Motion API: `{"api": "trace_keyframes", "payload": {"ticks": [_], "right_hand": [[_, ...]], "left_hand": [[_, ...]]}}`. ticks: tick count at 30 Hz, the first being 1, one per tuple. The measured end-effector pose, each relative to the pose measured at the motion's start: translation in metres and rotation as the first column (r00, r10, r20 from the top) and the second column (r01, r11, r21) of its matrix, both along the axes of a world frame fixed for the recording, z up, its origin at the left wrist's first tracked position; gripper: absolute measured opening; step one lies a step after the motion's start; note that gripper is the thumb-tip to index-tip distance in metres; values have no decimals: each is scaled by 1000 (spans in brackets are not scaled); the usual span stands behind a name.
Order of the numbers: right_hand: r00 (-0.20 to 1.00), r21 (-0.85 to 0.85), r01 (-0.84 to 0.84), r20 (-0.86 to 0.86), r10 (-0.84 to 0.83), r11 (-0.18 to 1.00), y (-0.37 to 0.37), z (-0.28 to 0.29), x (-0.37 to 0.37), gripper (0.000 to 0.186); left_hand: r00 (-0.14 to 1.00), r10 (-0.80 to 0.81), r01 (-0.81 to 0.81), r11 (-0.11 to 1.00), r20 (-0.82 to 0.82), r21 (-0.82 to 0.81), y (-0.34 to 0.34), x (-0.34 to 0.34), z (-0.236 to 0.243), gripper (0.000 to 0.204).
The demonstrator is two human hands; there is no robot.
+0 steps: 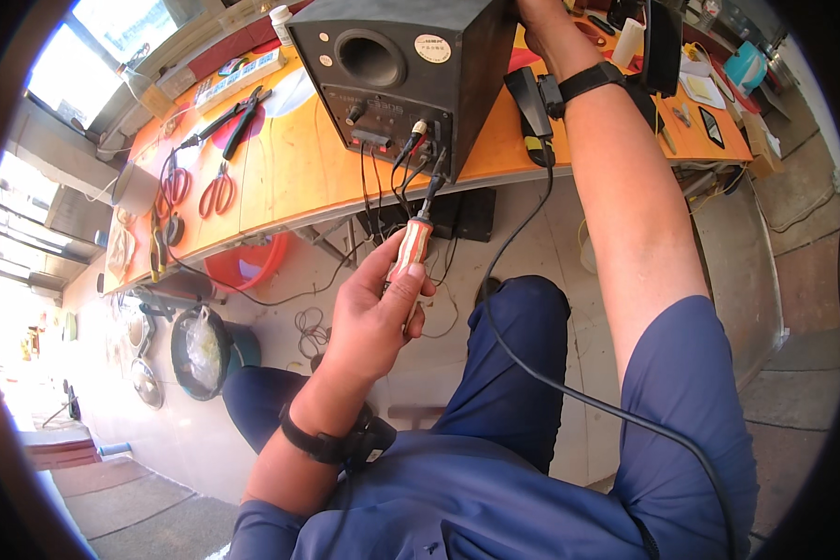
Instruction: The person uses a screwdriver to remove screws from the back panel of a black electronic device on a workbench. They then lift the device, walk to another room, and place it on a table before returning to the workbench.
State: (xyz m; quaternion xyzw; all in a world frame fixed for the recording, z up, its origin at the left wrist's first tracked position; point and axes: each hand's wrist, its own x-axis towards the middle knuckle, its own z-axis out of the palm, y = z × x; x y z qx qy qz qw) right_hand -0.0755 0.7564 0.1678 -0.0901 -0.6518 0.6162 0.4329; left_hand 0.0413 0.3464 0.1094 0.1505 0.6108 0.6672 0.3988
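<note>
The left hand [369, 313] had its fingers closed around a striped-handled screwdriver [414, 245], presumably light, rigid and best gripped right there, while beyond their tips stood a black speaker [392, 79], likely heavy, hiding the right hand's [539, 19] fingers, whose hold I could not tell.

Recorded by the left lens of a head-worn fisheye pair, from above the wearer's blue shirt [495, 495]. Pitched steeply downward and forward, past dark-blue trousers [532, 322] and tiled floor [140, 439] to an orange workbench [285, 163] across the top. Set near enough to show the left hand [369, 317] around mid-frame, just short of a black loudspeaker [406, 93]. Curved by wide-angle distortion along the bench edge [275, 227].
</note>
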Motion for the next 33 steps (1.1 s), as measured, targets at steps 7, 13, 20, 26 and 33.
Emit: {"api": "trace_keyframes", "payload": {"ticks": [7,13,20,26,33], "right_hand": [[999,-25,-39,-10,38,999,-2,1,2,39],[998,-3,-53,-36,52,999,4,-5,-2,41],[972,155,176,128,-197,972,-1,6,11,57],[928,530,354,-93,-362,771,-68,23,45,50],[943,892,91,66,-326,443,-151,33,100,74]], "left_hand": [[940,-1,-62,983,-340,-175,0,9,-5,52],[838,-54,-94,966,-543,-241,3,6,-1,53],[914,-132,13,955,-384,-297,-45,-9,7,52],[929,99,-224,917,-356,-331,-155,-16,-31,52],[697,342,-598,763,-630,-247,-262,-32,-74,46]]}}
